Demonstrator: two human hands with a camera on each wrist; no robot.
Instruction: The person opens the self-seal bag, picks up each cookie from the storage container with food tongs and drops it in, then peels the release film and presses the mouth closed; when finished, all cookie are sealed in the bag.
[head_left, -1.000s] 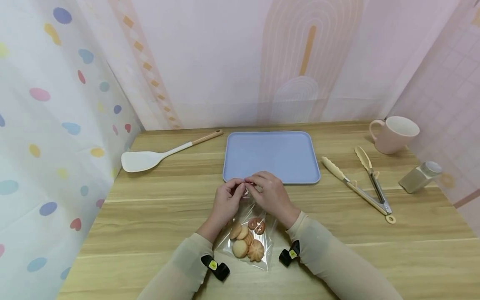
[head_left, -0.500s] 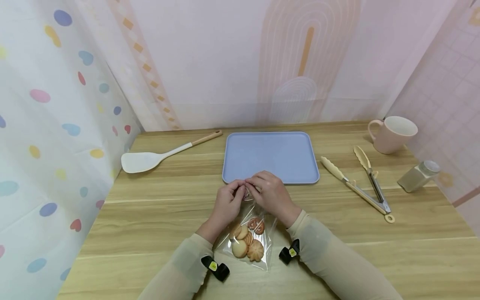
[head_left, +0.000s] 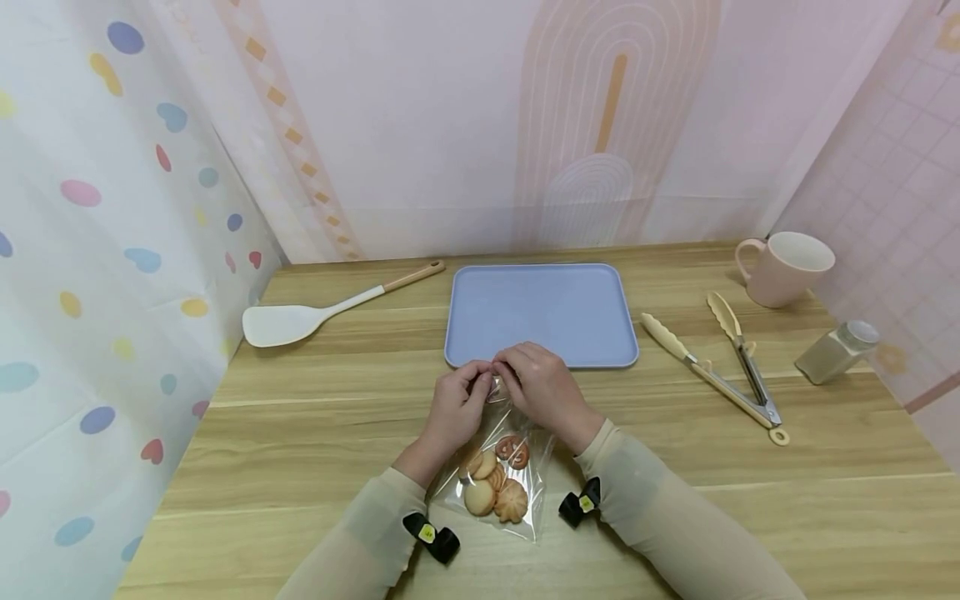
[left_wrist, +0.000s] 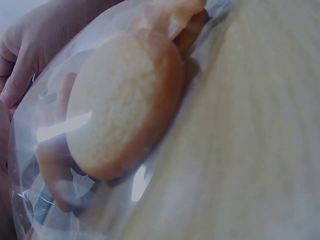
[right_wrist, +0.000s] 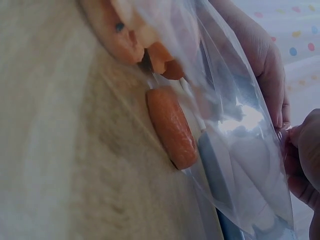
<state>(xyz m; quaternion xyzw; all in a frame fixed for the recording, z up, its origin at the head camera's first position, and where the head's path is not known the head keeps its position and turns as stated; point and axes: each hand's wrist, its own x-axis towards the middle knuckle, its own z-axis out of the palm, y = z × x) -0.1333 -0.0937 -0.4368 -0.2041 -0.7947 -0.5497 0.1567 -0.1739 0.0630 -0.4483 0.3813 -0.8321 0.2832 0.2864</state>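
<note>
A clear plastic bag (head_left: 498, 425) with several cookies (head_left: 511, 501) inside lies on the wooden table. My left hand (head_left: 456, 406) pinches the bag's gathered top edge between thumb and fingers. Close against it, my right hand (head_left: 543, 390) pinches the same edge from the other side, the fingertips of both meeting. In the left wrist view a round pale cookie (left_wrist: 122, 102) shows large through the film, with the right hand (left_wrist: 42, 42) behind it. The right wrist view shows a brown cookie (right_wrist: 172, 127) edge-on in the bag. What the fingertips press on is mostly hidden.
Just beyond the hands lies a blue tray (head_left: 540, 312). A white spatula (head_left: 283, 324) with a wooden handle is at the back left. To the right are spread tongs (head_left: 723, 383), a pink mug (head_left: 787, 271) and a glass shaker (head_left: 836, 353).
Both hands stay at the bag's top, with only slight shifts of the fingers. The bag and cookies keep nearly the same place.
</note>
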